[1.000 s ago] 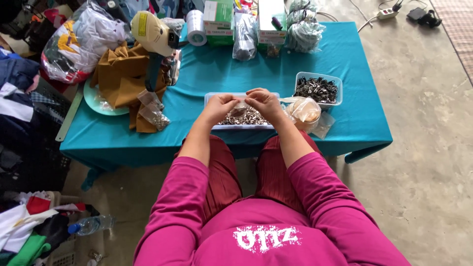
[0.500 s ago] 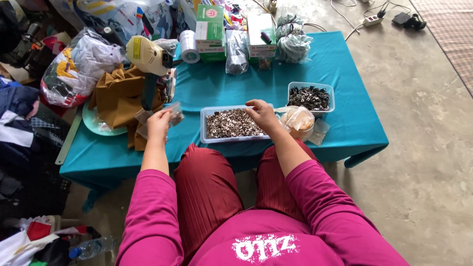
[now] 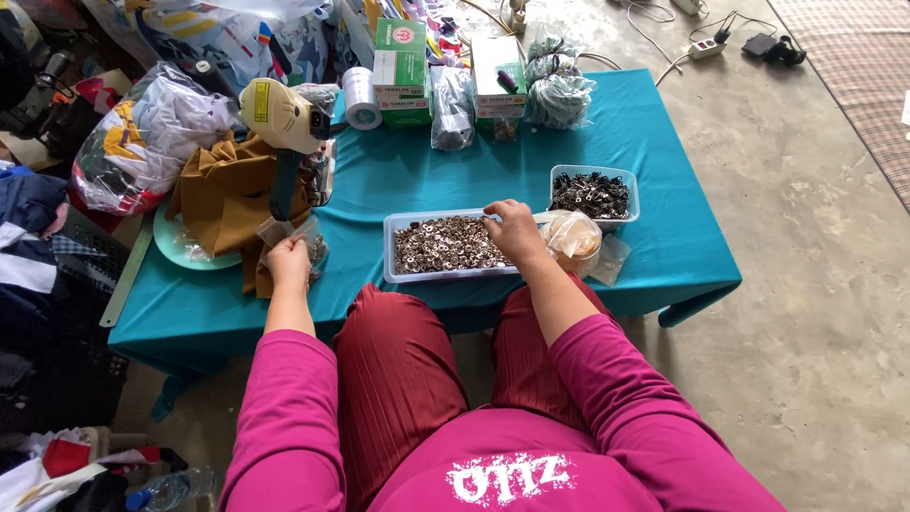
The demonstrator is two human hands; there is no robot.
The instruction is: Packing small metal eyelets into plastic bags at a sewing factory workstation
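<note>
- Nearest: person seated, pink sleeves, dark red trousers, knees under edge of teal table (image 3: 664,256).
- L hand (image 3: 288,261): fingers closed, pinching a small clear plastic bag (image 3: 305,239) at table's front-left, just beside brown cloth (image 3: 223,194).
- R hand (image 3: 515,232): curled over right end of clear tray (image 3: 391,248), fingertips down in the small metal parts (image 3: 441,243) filling it; can't tell if it grips any.
- Tray sits at table front-centre, directly before person.
- Just R of R hand: clear bag w/ tan contents (image 3: 575,234), touching tray end.
- Behind that: second clear tub (image 3: 593,193) of darker metal parts, apart from tray.
- Mid-left: cream handheld tool (image 3: 282,116) on brown cloth; green plate (image 3: 175,245) partly under cloth.
- Far edge: white tape roll (image 3: 360,98), green-white boxes (image 3: 400,59), bagged items (image 3: 558,95).
- Floor beyond: power strip (image 3: 706,47) w/ cables.
</note>
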